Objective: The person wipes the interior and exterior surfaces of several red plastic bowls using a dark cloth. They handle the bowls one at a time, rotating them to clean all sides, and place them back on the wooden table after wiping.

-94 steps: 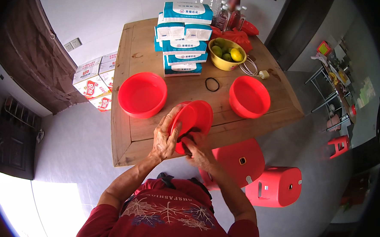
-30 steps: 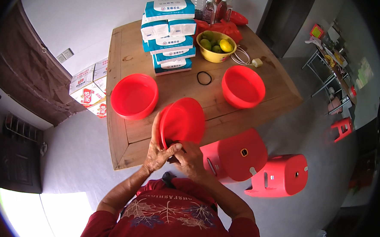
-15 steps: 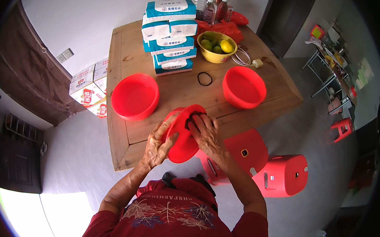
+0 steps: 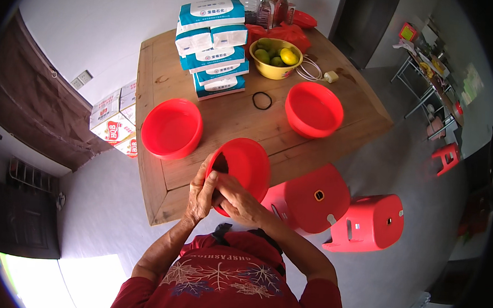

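Observation:
I hold a red plastic basin (image 4: pixel 246 165) tilted up over the near edge of the wooden table (image 4: pixel 237 117). My left hand (image 4: pixel 201 195) grips its left rim. At the lower rim my right hand (image 4: pixel 238 201) presses against the basin, the fingers overlapping those of the left hand. Two more red basins rest flat on the table: one at the left (image 4: pixel 172 129), one at the right (image 4: pixel 314 109).
At the back of the table stand stacked tissue packs (image 4: pixel 213 41), a yellow bowl of fruit (image 4: pixel 275 58), bottles and a white cable. A black ring (image 4: pixel 262 101) lies mid-table. Two red plastic stools (image 4: pixel 365 222) stand at my right, cardboard boxes (image 4: pixel 114 119) at the left.
The basin has been turned in my hands. My right hand slid from the basin's upper face down to its lower rim, beside my left hand.

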A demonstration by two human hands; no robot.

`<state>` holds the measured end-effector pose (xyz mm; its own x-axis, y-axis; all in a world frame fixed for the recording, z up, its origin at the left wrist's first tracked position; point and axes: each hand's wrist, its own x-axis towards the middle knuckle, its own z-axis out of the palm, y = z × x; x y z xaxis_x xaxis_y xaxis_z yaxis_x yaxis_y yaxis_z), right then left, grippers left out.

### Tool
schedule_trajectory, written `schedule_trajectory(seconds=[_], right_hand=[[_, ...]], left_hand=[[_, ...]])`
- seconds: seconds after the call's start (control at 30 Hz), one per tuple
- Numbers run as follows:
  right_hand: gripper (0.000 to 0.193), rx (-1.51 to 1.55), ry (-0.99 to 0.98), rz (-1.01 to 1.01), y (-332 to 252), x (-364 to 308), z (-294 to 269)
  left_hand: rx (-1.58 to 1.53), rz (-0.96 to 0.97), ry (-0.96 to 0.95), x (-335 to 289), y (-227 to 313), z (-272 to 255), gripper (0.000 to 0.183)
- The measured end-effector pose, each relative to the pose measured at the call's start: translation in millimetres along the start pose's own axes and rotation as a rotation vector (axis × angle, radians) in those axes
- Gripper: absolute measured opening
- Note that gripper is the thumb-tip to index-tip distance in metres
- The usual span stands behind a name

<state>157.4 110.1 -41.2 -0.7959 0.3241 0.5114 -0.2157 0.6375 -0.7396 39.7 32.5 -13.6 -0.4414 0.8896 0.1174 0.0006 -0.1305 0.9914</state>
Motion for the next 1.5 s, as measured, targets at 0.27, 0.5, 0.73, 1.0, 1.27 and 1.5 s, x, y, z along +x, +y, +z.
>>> schedule_trajectory(seconds=[0.27, 0.5, 0.73, 1.0, 1.27, 1.5], right_hand=[[0.061, -0.641, 0.084, 0.219, 22.1, 15.7, -13.5], [0.051, -0.477, -0.206, 0.367, -0.8, -9.2, -11.4], [0.046, 0.087, 0.105, 0.169, -11.7, 17.0, 5.3], [0.045, -0.661, 0.229, -0.179, -3.1, 53.7, -9.1], [0.051, -1.166, 0.195, 0.205, 32.7, 16.5, -35.9], [0.049, -0.838, 0.258, 0.368, 25.7, 25.8, -47.8]], left_hand=[[0.002, 0.07, 0.048, -6.1, -7.9, -1.5, 0.049], [0.038, 0.104, 0.116, -7.8, -5.8, 1.0, 0.049], [-0.19, -0.136, 0.138, -12.5, -12.6, -2.4, 0.047], [-0.353, -0.133, 0.115, -7.3, -29.3, -6.0, 0.047], [-0.399, 0.014, 0.105, -10.5, -32.3, -1.1, 0.05], [-0.352, -0.097, -0.004, -4.9, -41.3, 0.5, 0.048]])
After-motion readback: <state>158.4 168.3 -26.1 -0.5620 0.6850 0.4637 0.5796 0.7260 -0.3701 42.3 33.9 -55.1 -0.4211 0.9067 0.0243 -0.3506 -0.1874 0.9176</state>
